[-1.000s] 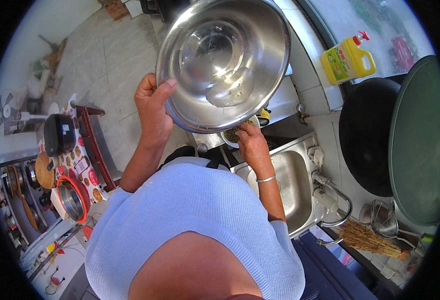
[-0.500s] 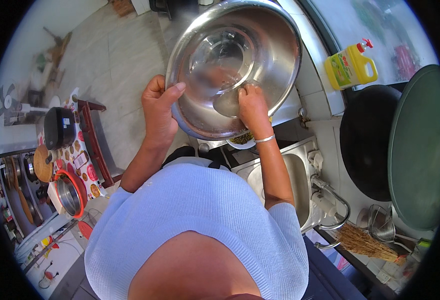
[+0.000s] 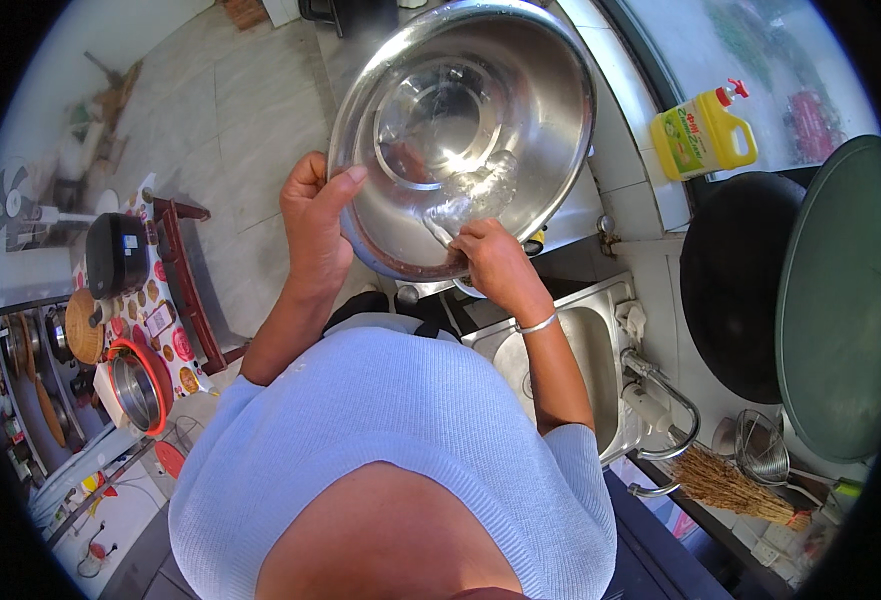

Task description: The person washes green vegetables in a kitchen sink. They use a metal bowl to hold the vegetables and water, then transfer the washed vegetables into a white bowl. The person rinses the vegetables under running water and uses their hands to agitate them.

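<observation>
A large, shiny stainless steel basin point(image 3: 535, 110) is held up tilted in front of me, its inside facing me. My left hand point(image 3: 318, 215) grips its left rim, thumb on the inner side and fingers behind. My right hand point(image 3: 500, 262) is closed at the basin's lower right edge, fingertips together over the inside. Beside those fingertips a pale, narrow streak and a bright, rippled patch point(image 3: 480, 188) glint on the metal. Whether that patch is water or a shiny object, I cannot tell. What the right fingers pinch, if anything, is hidden.
A steel sink point(image 3: 588, 335) with a curved tap point(image 3: 698, 420) lies at the right. A yellow pump bottle point(image 3: 705, 135) stands on the sill. A black round pan point(image 3: 740, 285) and a large green lid-like disc point(image 3: 835, 300) lean at the right. Tables with pots are at the left.
My right hand has drawn down and left, from inside the basin to its lower edge. The basin has shifted slightly left. The bright patch inside now sparkles more.
</observation>
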Demonstrator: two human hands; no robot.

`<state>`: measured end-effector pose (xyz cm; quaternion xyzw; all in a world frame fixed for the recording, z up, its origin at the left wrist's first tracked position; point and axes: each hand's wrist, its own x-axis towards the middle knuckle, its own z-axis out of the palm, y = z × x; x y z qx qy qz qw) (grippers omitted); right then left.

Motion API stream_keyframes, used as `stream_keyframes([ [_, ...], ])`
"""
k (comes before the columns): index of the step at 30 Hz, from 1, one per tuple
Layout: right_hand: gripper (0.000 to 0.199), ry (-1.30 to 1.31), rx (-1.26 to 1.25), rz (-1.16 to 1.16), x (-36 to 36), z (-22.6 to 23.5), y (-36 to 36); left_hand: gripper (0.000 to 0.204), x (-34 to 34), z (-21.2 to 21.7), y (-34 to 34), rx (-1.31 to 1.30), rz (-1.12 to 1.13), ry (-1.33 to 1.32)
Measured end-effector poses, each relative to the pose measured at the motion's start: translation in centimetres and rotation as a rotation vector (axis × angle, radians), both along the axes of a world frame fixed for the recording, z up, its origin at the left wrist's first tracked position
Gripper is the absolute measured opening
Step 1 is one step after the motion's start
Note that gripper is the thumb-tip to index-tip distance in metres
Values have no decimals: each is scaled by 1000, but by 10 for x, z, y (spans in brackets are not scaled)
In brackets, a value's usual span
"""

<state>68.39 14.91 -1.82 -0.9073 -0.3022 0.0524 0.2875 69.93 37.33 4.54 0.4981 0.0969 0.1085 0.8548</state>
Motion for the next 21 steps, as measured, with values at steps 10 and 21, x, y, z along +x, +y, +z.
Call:
stream_keyframes([
  [10,11,-161,42,-16,-16,6,2,10,3,-6,9,-7,-41,-17],
  [21,18,-162,78,-124,-25,8,-4,7,4,-8,9,-9,-42,-27],
])
